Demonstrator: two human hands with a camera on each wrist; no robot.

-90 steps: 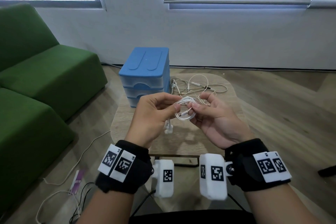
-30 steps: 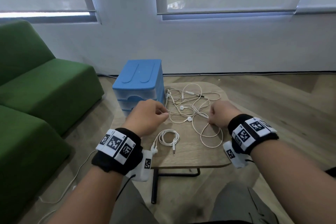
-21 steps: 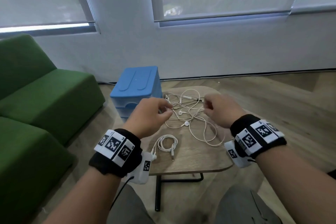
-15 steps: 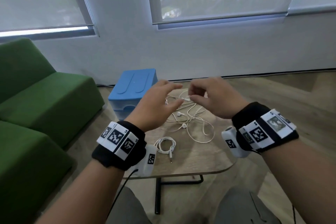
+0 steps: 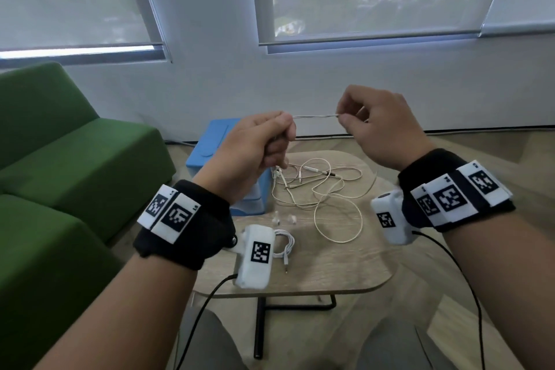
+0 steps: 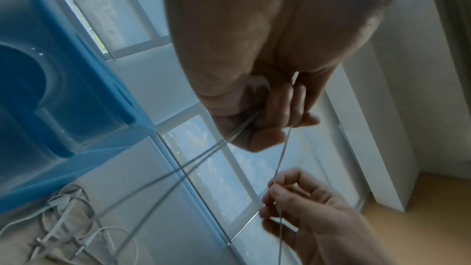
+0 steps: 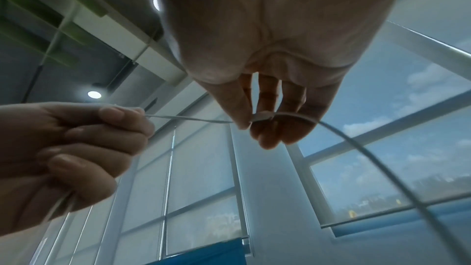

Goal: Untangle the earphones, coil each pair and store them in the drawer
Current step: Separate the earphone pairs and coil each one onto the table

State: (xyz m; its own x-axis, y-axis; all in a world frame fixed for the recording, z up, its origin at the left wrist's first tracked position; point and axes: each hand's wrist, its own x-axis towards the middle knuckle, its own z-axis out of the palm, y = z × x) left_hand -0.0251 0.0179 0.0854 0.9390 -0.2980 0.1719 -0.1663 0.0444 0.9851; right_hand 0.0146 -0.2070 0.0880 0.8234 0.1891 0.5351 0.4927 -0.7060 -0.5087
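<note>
1 coil lies done beside the tangle, undrawered; left hand and right hand pinch its cable, untangling just begun.

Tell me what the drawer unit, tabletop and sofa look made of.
Drawer unit: glossy blue plastic, with translucent, moulded drawer fronts. Tabletop: pale wood or laminate, its grain visible, matte. Sofa: green woven fabric, matte; probably padded.
</note>
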